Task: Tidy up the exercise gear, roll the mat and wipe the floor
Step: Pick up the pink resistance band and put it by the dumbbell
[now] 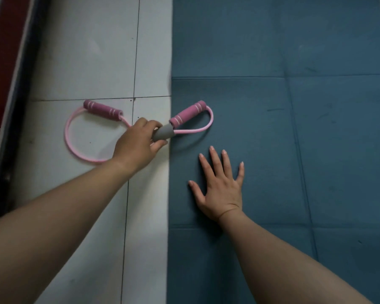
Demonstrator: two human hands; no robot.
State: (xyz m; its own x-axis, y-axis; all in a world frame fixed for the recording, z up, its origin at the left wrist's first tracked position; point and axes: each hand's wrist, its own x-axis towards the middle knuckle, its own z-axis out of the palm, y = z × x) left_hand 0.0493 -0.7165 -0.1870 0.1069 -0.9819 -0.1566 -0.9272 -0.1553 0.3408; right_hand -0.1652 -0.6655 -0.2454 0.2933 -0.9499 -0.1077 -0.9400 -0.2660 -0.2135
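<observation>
From the head view, a figure-eight resistance band of thin pink tubing lies across the border between the pale, glossy tiled floor and the matte teal mat, whose surface shows faint fold creases. Its two padded pink foam grips bear white stripes: one rests on the tiles, the other on the mat's edge. A grey cone-shaped sleeve joins the loops at the middle. The left hand curls around that sleeve, thumb beneath and fingers over it. The right hand lies flat on the mat, fingers spread, near the band but apart from it.
</observation>
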